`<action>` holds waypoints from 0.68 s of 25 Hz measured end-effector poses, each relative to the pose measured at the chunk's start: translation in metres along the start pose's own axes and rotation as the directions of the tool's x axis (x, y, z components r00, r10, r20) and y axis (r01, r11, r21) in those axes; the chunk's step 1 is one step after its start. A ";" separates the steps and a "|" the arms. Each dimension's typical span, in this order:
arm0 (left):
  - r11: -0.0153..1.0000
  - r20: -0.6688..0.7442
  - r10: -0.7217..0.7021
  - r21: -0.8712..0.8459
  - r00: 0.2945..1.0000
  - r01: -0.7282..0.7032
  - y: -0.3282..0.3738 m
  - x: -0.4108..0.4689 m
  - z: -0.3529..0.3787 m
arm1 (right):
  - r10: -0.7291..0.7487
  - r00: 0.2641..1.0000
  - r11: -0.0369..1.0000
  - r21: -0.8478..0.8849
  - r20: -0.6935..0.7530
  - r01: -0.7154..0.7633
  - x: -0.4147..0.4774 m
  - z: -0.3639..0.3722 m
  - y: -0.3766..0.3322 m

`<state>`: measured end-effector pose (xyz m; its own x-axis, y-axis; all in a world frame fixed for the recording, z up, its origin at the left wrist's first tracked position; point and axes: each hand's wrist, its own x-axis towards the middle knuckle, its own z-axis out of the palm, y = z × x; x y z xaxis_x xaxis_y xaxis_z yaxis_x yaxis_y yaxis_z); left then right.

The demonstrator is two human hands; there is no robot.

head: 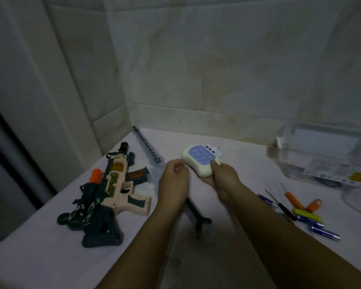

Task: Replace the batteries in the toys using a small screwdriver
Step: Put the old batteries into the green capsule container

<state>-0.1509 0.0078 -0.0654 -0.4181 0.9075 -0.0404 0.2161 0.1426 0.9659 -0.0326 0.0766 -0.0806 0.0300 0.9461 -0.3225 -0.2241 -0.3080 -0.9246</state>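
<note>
While the right hand (223, 180) grips the cream push-bubble game toy (198, 161) by its near edge, with the thumb on its purple bubble face and the fingers hidden beneath, the toy is held over the pale counter (50, 257), near the middle; the left hand (173, 178) sits just beside the toy's left edge with its fingers curled toward the thumb, and in the dim, blurred light I cannot tell whether they pinch anything or touch the toy; a pink and dark toy gun (121, 184) lies to the left, partly over a dark camouflage toy (81, 209) whose shape is hard to make out; a long toy sword (148, 151) runs under both forearms, its middle hidden; to the right lie a small screwdriver (286, 209), purple batteries (325, 234) and orange pieces (294, 200) too blurred to name; a clear plastic box (321, 153) stands behind them, cut off by the right edge.
</note>
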 end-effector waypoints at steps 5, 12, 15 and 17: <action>0.987 0.006 0.114 0.111 0.993 -0.114 0.017 -0.023 0.019 | 0.002 0.999 0.977 -0.211 0.045 0.008 -0.023 -0.010 -0.007; 0.927 0.326 0.298 0.124 0.897 -0.353 0.036 -0.090 0.110 | -0.532 0.823 0.740 -0.580 -0.197 0.340 -0.095 -0.128 -0.024; 0.921 0.415 0.278 0.142 0.867 -0.363 0.031 -0.113 0.146 | -0.622 0.660 0.711 -0.658 -0.422 0.250 -0.105 -0.193 -0.028; 0.928 0.442 0.276 0.111 0.854 -0.357 0.029 -0.121 0.163 | -0.671 0.538 0.662 -0.739 -0.510 0.126 -0.106 -0.228 -0.028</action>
<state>0.0494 -0.0332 -0.0747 0.0923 0.9886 0.1188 0.4475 -0.1477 0.8820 0.1930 -0.0382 -0.0667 0.6630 0.6652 0.3435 0.5748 -0.1583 -0.8029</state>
